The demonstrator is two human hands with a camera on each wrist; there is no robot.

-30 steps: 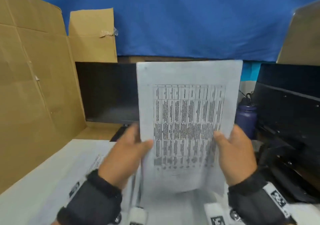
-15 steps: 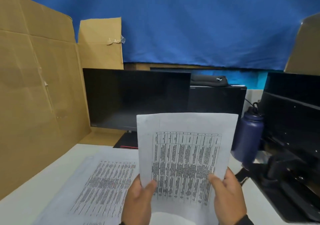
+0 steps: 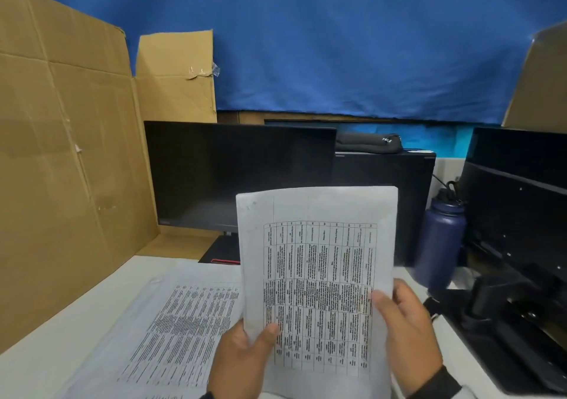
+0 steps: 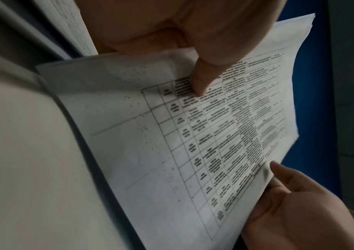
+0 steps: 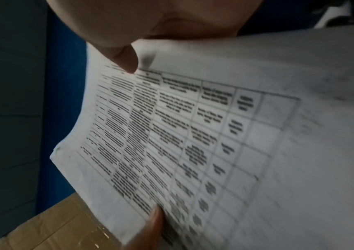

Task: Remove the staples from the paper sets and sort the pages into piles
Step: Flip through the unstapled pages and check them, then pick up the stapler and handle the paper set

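A: We have the paper set point(image 3: 319, 276) upright in front of us. Our left hand point(image 3: 242, 355) pinches its lower left edge, thumb on the printed table. Our right hand point(image 3: 408, 334) has its grip on the right edge, thumb on the front as well.

B: A second ago we held the set higher, and it hid the monitor point(image 3: 239, 174). Now it has come down toward the desk point(image 3: 40, 365), and the loose page point(image 3: 171, 322) lying flat to our left shows again.

A: So we judge one pile is started there, and this set is only being inspected.

B: The left wrist view adds what the head view cannot: several sheet edges fan at the far corner point(image 4: 308, 22), so it is more than one page.

A: The right wrist view shows a small mark at the set's corner point(image 5: 57, 149). It may be the staple, but we cannot tell.

B: Beyond, the bottle point(image 3: 438, 239) stands right of the monitor, cardboard point(image 3: 67, 153) on the left.
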